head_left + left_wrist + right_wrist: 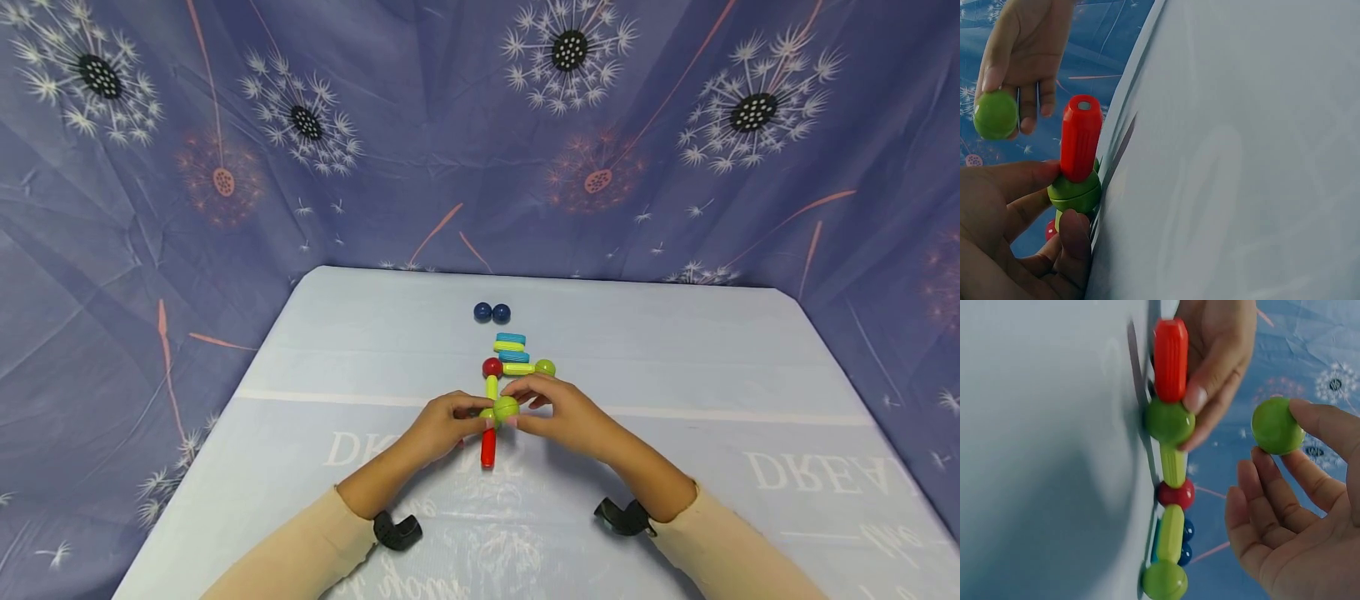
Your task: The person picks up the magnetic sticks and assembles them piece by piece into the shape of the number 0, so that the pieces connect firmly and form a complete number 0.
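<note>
Facing me past the far edge of the table (675,350), I see a blue-violet curtain (420,183), creased in places and reaching around to my left and right. White dandelion heads (570,50) with dark, dotted centres are printed across it, and among them I can make out fainter pink blooms (223,182) and thin reddish stems. The tabletop before me is pale, its far corners rounded. A whitish stripe (712,414) crosses it from side to side; nearer me, white capital letters (813,472) appear flipped, above looping script (888,537).
</note>
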The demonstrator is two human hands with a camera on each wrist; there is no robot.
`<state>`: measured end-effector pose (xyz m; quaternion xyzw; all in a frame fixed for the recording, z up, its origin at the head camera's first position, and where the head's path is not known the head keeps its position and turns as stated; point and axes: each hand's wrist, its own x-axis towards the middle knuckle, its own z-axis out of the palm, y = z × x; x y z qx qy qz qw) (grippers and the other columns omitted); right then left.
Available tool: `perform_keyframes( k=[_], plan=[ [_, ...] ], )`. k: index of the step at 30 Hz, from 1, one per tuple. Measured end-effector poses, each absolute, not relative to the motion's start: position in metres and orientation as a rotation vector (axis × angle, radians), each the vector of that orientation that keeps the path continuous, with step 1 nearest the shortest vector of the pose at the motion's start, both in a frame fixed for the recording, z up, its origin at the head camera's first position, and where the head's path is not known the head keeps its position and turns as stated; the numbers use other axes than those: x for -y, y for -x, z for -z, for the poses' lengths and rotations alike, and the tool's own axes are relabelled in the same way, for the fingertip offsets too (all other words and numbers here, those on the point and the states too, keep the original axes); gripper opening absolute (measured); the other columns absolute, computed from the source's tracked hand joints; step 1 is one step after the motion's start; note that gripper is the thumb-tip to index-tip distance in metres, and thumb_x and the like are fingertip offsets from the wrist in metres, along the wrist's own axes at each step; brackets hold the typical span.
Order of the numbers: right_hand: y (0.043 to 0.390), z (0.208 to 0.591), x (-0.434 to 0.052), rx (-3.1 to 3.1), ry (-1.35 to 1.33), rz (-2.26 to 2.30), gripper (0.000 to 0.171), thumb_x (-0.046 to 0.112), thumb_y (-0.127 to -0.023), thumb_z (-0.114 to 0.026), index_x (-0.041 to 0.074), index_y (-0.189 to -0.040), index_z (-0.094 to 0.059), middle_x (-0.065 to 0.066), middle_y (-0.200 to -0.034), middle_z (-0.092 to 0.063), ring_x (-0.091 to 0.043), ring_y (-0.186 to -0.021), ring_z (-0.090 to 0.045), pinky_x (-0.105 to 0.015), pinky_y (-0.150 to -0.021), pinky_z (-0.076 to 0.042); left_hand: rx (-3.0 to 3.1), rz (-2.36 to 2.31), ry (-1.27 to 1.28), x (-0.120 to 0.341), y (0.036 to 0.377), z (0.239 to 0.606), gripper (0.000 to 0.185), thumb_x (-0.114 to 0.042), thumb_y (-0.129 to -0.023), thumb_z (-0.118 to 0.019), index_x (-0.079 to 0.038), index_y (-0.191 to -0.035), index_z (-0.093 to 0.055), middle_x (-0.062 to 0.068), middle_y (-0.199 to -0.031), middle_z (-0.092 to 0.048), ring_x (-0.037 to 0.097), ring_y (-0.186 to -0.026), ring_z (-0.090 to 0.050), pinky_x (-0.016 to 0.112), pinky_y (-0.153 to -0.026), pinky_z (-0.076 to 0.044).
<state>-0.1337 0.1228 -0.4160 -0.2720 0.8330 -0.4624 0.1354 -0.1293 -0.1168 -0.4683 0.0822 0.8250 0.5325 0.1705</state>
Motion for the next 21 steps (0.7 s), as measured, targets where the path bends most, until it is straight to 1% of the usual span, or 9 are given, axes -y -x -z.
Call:
perform_keyframes(
  k=[3,6,9,13,15,21],
  plan=[
    [0.127,0.419,-0.12,-2.378,0.838,1.312,0.036,0.023,-0.091,-0.077,0.026,-0.124,-0.066,0.01,-0.124,-0.065,-0.012,-0.112,-0.062,-0.039,-0.102,-0.053,-2.346,-1.504,-0.225,0.117,0.13,0.469,0.028,-0.024,-0.092,-0.074,-0.02,-0.12,-0.076,0.005,-0.111,-0.066,0.015,-0.073,-0.056,0.025,-0.059,-0.051],
    [0.12,0.421,-0.118,-2.355,0.88,1.278,0.036,0.025,-0.091,-0.077,0.027,-0.125,-0.065,0.011,-0.121,-0.064,-0.009,-0.111,-0.062,-0.036,-0.102,-0.052,-2.352,-1.488,-0.218,0.117,0.129,0.468,0.026,-0.022,-0.093,-0.072,-0.024,-0.119,-0.076,0.003,-0.11,-0.066,0.014,-0.069,-0.056,0.024,-0.059,-0.051],
    [0.114,0.425,-0.115,-2.353,0.933,1.248,0.037,0.028,-0.091,-0.077,0.027,-0.126,-0.066,0.012,-0.119,-0.064,-0.009,-0.109,-0.062,-0.035,-0.101,-0.052,-2.357,-1.481,-0.226,0.117,0.129,0.468,0.026,-0.023,-0.094,-0.072,-0.024,-0.119,-0.076,0.004,-0.112,-0.066,0.014,-0.071,-0.056,0.024,-0.059,-0.051],
    [0.107,0.43,-0.112,-2.339,0.975,1.23,0.037,0.034,-0.091,-0.076,0.026,-0.126,-0.066,0.011,-0.119,-0.064,-0.015,-0.109,-0.064,-0.036,-0.098,-0.053,-2.359,-1.482,-0.223,0.117,0.129,0.467,0.026,-0.024,-0.093,-0.073,-0.024,-0.119,-0.076,0.003,-0.112,-0.066,0.013,-0.073,-0.057,0.025,-0.059,-0.052],
    [0.104,0.432,-0.11,-2.329,0.977,1.219,0.037,0.035,-0.091,-0.076,0.027,-0.125,-0.067,0.011,-0.119,-0.064,-0.016,-0.109,-0.064,-0.035,-0.097,-0.054,-2.359,-1.483,-0.217,0.116,0.129,0.467,0.026,-0.025,-0.093,-0.073,-0.025,-0.119,-0.076,0.003,-0.111,-0.066,0.013,-0.073,-0.057,0.025,-0.059,-0.052],
    [0.099,0.437,-0.107,-2.3,0.982,1.176,0.033,0.034,-0.091,-0.076,0.031,-0.122,-0.068,0.014,-0.117,-0.063,-0.013,-0.107,-0.064,-0.033,-0.097,-0.053,-2.357,-1.491,-0.222,0.116,0.129,0.467,0.028,-0.027,-0.092,-0.075,-0.022,-0.119,-0.076,0.003,-0.111,-0.066,0.013,-0.073,-0.057,0.024,-0.059,-0.051]
  ],
)
